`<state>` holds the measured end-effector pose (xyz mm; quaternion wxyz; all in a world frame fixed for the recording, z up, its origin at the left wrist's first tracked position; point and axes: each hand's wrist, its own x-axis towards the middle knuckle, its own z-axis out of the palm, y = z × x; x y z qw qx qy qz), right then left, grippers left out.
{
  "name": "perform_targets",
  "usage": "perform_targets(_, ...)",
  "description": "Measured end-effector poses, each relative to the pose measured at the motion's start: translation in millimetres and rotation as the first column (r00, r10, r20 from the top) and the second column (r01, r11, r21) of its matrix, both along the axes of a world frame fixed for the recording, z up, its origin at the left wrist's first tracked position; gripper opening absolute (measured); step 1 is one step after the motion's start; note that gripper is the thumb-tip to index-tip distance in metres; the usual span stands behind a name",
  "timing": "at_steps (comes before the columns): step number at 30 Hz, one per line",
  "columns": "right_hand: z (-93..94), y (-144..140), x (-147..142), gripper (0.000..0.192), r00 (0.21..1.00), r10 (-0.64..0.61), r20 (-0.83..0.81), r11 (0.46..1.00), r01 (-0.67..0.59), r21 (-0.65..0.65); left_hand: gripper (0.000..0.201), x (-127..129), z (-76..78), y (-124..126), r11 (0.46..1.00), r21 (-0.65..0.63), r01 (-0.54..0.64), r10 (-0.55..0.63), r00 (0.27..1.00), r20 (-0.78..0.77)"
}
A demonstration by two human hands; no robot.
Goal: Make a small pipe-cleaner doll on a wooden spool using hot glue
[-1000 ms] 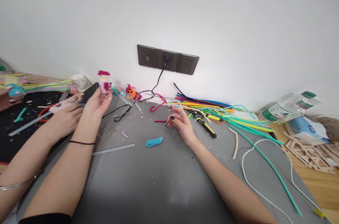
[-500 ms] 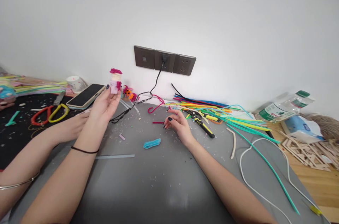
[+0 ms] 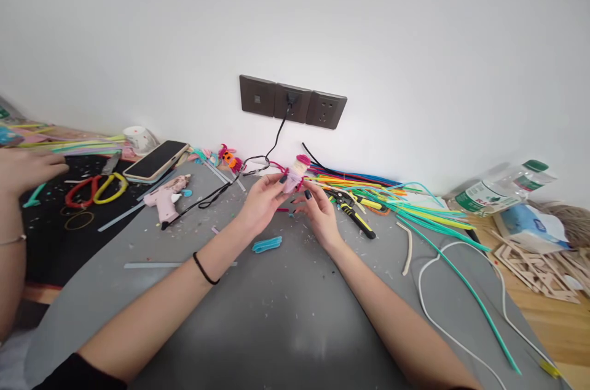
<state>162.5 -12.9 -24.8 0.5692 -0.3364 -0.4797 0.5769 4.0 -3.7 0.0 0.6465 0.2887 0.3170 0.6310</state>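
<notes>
My left hand [image 3: 265, 202] is closed on a small fuzzy figure [image 3: 294, 180], lilac below, cream above, with a magenta top and magenta bits at its sides. The figure leans to the right. Right beside it is my right hand [image 3: 319, 215], its fingers loosely curled and apart, the tips at the figure's lower right edge; whether they touch it I cannot tell. Just below both hands, a folded light-blue fuzzy strip [image 3: 267, 244] lies on the grey mat [image 3: 276, 328].
Pliers [image 3: 354, 218] and many coloured pipe cleaners [image 3: 428, 215] lie to the right. At left are a pink glue gun [image 3: 163, 201], a phone [image 3: 157, 161], scissors [image 3: 96, 190] and another person's hand [image 3: 32, 169]. A black cord [image 3: 276, 138] runs to the wall socket.
My left hand has brought the figure from the left down to my right hand. The other person's hand has withdrawn leftward, and the glue gun now shows.
</notes>
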Motion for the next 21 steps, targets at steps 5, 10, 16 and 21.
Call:
perform_targets(5,-4.3,5,1,0.051,0.999,-0.02,0.038,1.0,0.021,-0.023,0.045,10,-13.2,-9,1.0,-0.012,0.01,-0.01,1.0,-0.006)
perform_targets(10,-6.5,7,2,0.047,0.997,-0.05,0.064,0.999,0.05,-0.007,0.045,7,-14.5,-15,1.0,0.015,0.023,-0.021,0.993,-0.118)
perform_targets(16,-7.3,7,2,0.049,0.995,-0.09,0.043,0.996,0.09,-0.008,0.041,-1,-13.7,-17,0.993,0.095,0.074,-0.031,0.922,-0.386)
perform_targets(21,-9.1,8,1,0.048,0.995,-0.097,0.03,0.995,0.098,-0.026,0.028,-8,-14.9,-18,0.946,0.324,0.02,0.238,0.635,-0.734)
